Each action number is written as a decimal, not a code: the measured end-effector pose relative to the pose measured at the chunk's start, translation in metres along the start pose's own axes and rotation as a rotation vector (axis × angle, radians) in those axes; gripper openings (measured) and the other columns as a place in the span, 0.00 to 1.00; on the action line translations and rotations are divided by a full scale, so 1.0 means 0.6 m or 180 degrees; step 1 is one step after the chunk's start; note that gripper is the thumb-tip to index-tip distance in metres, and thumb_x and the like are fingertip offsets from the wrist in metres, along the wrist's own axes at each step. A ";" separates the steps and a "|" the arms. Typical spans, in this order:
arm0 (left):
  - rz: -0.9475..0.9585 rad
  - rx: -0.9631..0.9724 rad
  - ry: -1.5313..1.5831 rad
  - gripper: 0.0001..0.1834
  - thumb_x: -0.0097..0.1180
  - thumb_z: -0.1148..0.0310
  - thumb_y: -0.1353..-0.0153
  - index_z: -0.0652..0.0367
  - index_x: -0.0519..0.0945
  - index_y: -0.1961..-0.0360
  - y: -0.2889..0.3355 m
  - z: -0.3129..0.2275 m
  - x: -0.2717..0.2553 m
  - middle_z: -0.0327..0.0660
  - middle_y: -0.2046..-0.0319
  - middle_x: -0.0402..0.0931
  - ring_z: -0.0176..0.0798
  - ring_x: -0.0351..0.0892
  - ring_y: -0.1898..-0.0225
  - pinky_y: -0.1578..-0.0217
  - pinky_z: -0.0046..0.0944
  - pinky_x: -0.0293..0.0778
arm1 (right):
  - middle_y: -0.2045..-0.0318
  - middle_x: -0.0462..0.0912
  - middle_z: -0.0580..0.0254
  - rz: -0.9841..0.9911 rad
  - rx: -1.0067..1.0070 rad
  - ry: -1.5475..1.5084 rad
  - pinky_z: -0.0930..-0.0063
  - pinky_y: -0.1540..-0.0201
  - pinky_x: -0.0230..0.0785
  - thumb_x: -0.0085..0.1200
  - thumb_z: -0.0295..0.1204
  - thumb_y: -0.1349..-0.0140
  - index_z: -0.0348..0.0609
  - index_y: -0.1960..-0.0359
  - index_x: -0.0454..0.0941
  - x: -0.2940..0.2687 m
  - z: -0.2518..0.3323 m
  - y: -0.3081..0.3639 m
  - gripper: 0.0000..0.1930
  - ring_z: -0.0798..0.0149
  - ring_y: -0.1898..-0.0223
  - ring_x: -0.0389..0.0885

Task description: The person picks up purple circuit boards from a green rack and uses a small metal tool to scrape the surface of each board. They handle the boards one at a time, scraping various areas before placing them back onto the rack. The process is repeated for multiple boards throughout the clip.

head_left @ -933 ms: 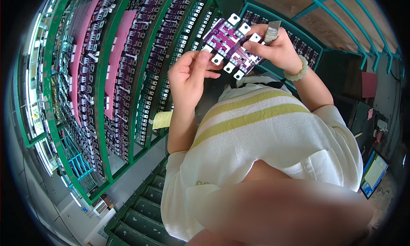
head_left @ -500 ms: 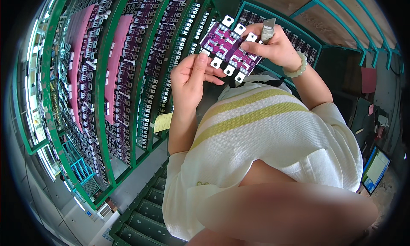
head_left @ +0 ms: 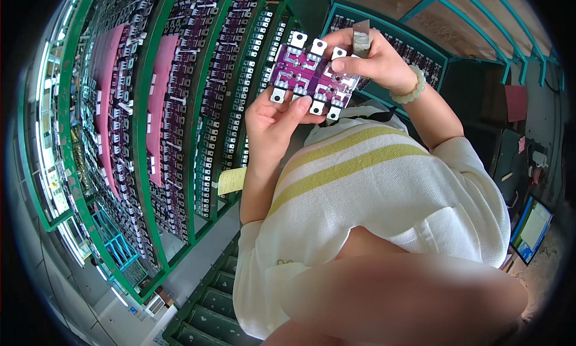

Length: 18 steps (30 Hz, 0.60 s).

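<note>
A purple circuit board (head_left: 317, 77) is held up in front of my chest between both hands. White tab-shaped components with dark holes stick out along its two long edges. My left hand (head_left: 271, 121) grips the lower edge, its thumb pressed on one of the tabs and the fingers curled underneath. The right end is in my right hand (head_left: 387, 61), with the thumb lying across the top face. A flat strip of shiny metal (head_left: 361, 37) also stands up between that hand's fingers; its kind is unclear. Fingers behind the board are hidden.
On the left, a green rack (head_left: 139, 142) carries rows of similar boards, with pink sheets (head_left: 161, 106) among them. A yellow note (head_left: 233, 181) hangs at its edge. Beyond my hands lies a teal-framed tray (head_left: 441, 67) of boards. A monitor (head_left: 531, 229) stands at right.
The board has shifted slightly left and turned to lie more level. My left thumb has moved rightward along its lower edge to another tab. My right hand keeps its hold.
</note>
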<state>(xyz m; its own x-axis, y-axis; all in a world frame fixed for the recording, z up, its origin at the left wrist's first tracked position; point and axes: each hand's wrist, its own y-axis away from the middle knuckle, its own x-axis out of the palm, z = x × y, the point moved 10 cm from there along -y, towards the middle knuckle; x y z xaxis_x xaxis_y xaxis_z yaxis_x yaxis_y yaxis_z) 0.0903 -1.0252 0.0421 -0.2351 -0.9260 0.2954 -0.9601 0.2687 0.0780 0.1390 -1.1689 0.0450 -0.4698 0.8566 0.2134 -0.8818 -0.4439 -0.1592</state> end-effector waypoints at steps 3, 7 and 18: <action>-0.0070 0.0106 0.0102 0.10 0.52 0.79 0.39 0.70 0.73 0.56 0.003 -0.002 0.000 0.48 0.63 0.79 0.40 0.83 0.64 0.65 0.39 0.85 | 0.59 0.81 0.63 0.0047 -0.0101 -0.0094 0.77 0.53 0.69 0.60 0.26 0.43 0.35 0.51 0.76 -0.001 0.002 0.002 0.17 0.74 0.59 0.77; -0.0165 0.0309 0.0154 0.10 0.48 0.80 0.37 0.70 0.71 0.55 0.005 -0.003 -0.009 0.49 0.61 0.78 0.45 0.83 0.63 0.63 0.41 0.85 | 0.60 0.80 0.65 0.0008 -0.0011 -0.0068 0.75 0.50 0.68 0.60 0.23 0.44 0.35 0.51 0.75 0.003 -0.008 0.010 0.17 0.73 0.57 0.76; -0.0038 0.0445 0.0226 0.11 0.48 0.79 0.37 0.68 0.72 0.53 0.003 -0.004 0.006 0.48 0.61 0.78 0.47 0.82 0.61 0.62 0.44 0.85 | 0.69 0.79 0.71 -0.0261 -0.0147 -0.0243 0.88 0.77 0.53 0.56 0.23 0.40 0.34 0.50 0.74 0.006 0.006 0.020 0.15 0.85 0.76 0.65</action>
<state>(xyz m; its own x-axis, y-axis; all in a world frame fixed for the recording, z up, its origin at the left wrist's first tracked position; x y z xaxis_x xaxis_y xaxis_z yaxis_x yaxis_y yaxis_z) 0.0880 -1.0271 0.0457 -0.2171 -0.9065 0.3622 -0.9756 0.2137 -0.0500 0.1269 -1.1720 0.0473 -0.3996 0.8662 0.3001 -0.9153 -0.3592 -0.1821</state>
